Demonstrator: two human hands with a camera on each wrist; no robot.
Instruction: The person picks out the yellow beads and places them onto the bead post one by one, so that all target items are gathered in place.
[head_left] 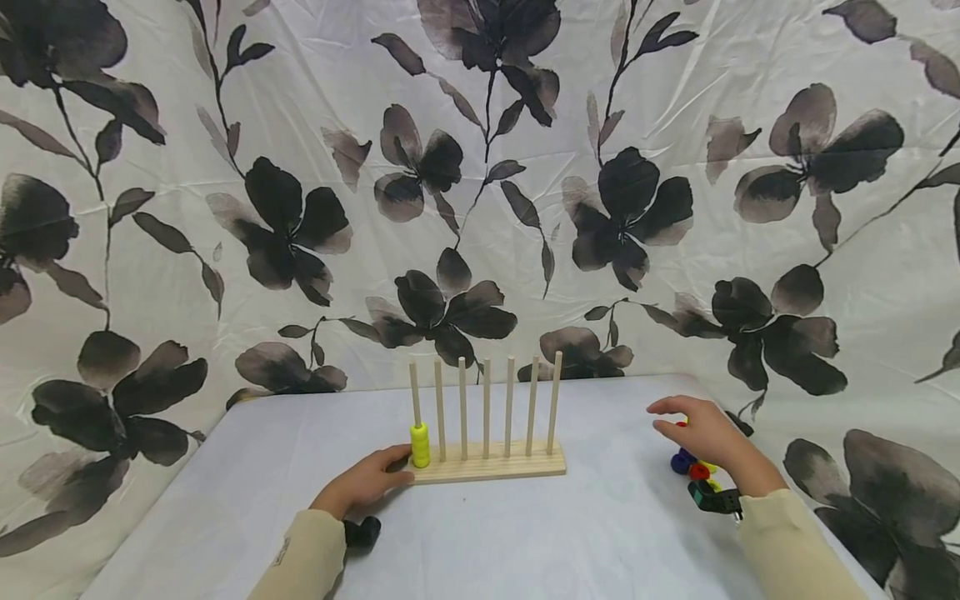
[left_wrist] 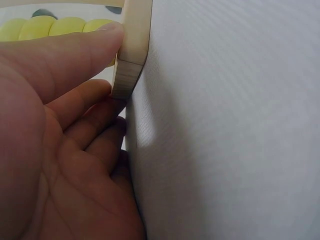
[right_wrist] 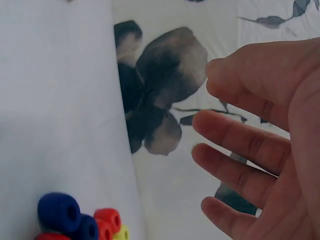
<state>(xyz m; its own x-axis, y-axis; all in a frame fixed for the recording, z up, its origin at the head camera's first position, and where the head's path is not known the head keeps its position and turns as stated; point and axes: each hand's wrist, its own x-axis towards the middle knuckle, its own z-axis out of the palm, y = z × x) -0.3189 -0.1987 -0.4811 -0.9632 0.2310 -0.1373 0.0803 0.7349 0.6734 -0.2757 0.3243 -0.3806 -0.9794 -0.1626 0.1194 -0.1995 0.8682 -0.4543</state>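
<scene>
A pale wooden peg stand [head_left: 491, 469] with a row of several upright rods stands on the table. Yellow beads [head_left: 420, 447] are stacked on its leftmost rod; the other rods are bare. My left hand [head_left: 366, 482] holds the left end of the base, thumb at the front edge and fingers behind, as the left wrist view shows close up on the base end [left_wrist: 134, 37]. Over at the right, my right hand [head_left: 701, 432] hovers above loose beads with spread, slightly bent fingers and nothing between them. Blue beads [right_wrist: 59, 212] and red beads [right_wrist: 108, 219] lie below it, partly hidden in the head view.
A white cloth covers the table [head_left: 562, 542]. Behind it hangs a floral-patterned curtain [head_left: 525, 250]. The loose beads lie near the table's right edge. A dark object [head_left: 738, 422] shows just beyond the right hand. Both wrists carry black devices.
</scene>
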